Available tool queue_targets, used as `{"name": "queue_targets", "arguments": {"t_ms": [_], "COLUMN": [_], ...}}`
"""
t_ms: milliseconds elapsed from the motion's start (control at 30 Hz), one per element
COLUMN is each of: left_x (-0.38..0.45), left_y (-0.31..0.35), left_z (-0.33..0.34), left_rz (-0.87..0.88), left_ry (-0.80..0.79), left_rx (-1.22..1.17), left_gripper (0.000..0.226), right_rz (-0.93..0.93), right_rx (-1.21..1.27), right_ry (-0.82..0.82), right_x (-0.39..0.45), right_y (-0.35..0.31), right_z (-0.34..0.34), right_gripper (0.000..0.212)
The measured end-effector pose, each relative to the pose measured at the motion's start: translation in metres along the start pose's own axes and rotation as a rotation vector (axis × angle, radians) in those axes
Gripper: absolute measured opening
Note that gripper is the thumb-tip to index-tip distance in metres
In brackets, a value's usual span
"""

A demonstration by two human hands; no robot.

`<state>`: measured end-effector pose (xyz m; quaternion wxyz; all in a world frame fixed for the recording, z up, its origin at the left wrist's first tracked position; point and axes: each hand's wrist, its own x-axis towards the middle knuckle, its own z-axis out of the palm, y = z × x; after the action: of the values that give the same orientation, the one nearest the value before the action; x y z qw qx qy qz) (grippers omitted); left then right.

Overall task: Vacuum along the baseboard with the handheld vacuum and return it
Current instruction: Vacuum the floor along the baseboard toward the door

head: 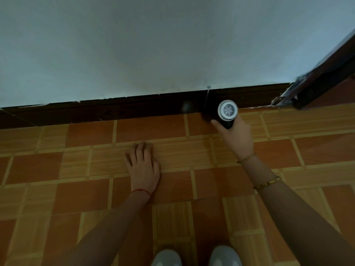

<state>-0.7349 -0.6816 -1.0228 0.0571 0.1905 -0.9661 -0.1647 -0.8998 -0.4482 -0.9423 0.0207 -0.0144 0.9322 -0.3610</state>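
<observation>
My right hand (238, 137) grips the black handheld vacuum (227, 114), whose silver vented rear end faces the camera. Its front end points down at the dark brown baseboard (134, 110) and is hidden against it, just right of centre. My left hand (143, 166) rests flat on the floor tiles, fingers spread toward the wall, about two tiles left of the vacuum and holding nothing.
A pale blue-white wall (153, 45) rises above the baseboard. A dark wooden door frame (322, 81) stands at the right end. Orange and wood-pattern floor tiles (76, 169) fill the lower view. Two grey shoe tips (196, 256) show at the bottom edge.
</observation>
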Motion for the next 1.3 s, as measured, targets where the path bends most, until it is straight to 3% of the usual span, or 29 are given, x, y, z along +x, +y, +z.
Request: {"name": "queue_targets", "arguments": {"t_ms": [167, 333, 500, 733, 867, 1100, 1300], "left_x": [-0.005, -0.006, -0.007, -0.008, -0.009, -0.009, -0.009], "left_y": [0.039, 0.083, 0.095, 0.096, 0.095, 0.096, 0.096], "left_z": [0.019, 0.034, 0.041, 0.04, 0.039, 0.039, 0.038], "left_rz": [0.197, 0.303, 0.3, 0.298, 0.311, 0.306, 0.311], "left_ry": [-0.082, -0.17, -0.163, -0.159, -0.155, -0.162, -0.164], "left_rx": [-0.018, -0.009, 0.025, 0.037, 0.041, 0.029, 0.032], "left_gripper": [0.054, 0.055, 0.053, 0.055, 0.054, 0.055, 0.056], "right_rz": [0.067, 0.075, 0.135, 0.209, 0.174, 0.258, 0.176], "right_rx": [-0.035, 0.102, -0.135, -0.051, -0.243, -0.173, -0.301], "right_ry": [0.091, -0.205, -0.015, -0.359, -0.174, -0.418, -0.278], "right_x": [-0.002, -0.009, -0.02, -0.044, -0.058, -0.069, -0.076], "right_y": [0.022, 0.027, 0.052, 0.049, 0.05, 0.051, 0.054], "right_z": [-0.031, -0.054, -0.078, -0.118, -0.123, -0.141, -0.133], "right_gripper": [0.072, 0.042, 0.062, 0.048, 0.06, 0.036, 0.048]}}
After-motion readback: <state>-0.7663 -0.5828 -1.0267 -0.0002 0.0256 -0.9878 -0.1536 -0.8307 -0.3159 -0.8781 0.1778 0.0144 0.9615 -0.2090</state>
